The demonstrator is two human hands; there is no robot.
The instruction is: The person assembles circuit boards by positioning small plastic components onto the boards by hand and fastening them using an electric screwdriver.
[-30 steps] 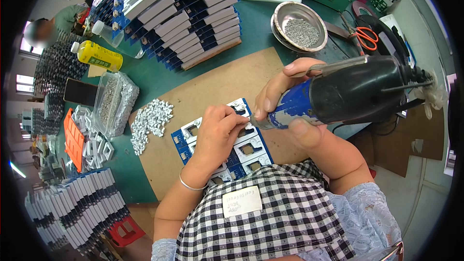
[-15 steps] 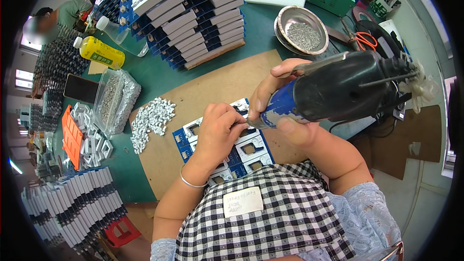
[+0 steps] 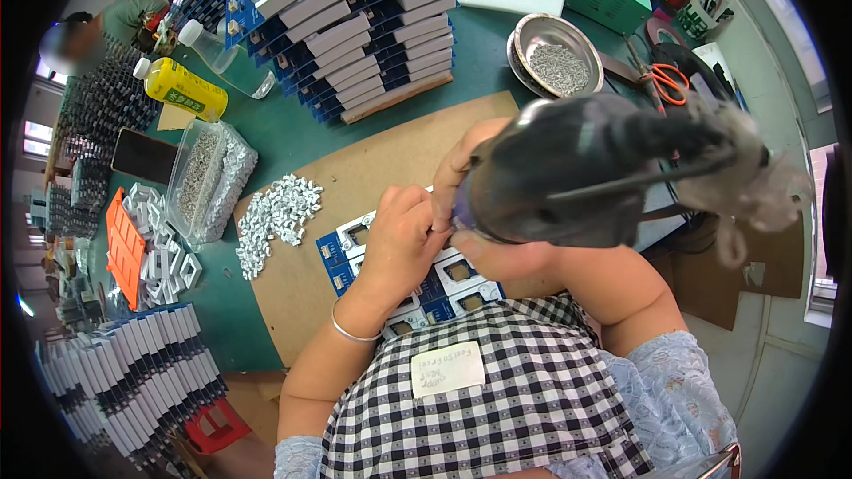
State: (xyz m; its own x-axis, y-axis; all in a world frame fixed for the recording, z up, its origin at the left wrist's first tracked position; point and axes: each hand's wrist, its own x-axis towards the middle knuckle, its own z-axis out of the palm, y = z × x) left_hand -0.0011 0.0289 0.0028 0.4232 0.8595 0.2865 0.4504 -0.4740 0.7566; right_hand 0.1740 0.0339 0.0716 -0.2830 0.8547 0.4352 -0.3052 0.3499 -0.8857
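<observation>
In my right hand (image 3: 508, 257) is a black and blue electric screwdriver (image 3: 568, 179), with its rear end blurred. Its tip is hidden behind my fingers. Close against that hand, my left hand (image 3: 398, 244) has its thumb and fingertips pinched together over the work. Whatever they pinch is out of sight. Beneath both hands lie blue circuit boards (image 3: 329, 249) carrying white plastic frames (image 3: 475, 268) with square openings. My forearms and the hands cover part of them.
A brown board (image 3: 373, 160) lies under the work. Small white parts (image 3: 277, 217) are heaped left, beside a clear tub (image 3: 232, 204) of metal pieces. A metal bowl (image 3: 577, 89) of screws stands far right. Stacked board assemblies (image 3: 355, 44) rise at the back; a co-worker (image 3: 124, 22) is far left.
My right hand has moved left with the screwdriver, up against my left hand, and the screwdriver has tilted. The left hand has hardly shifted.
</observation>
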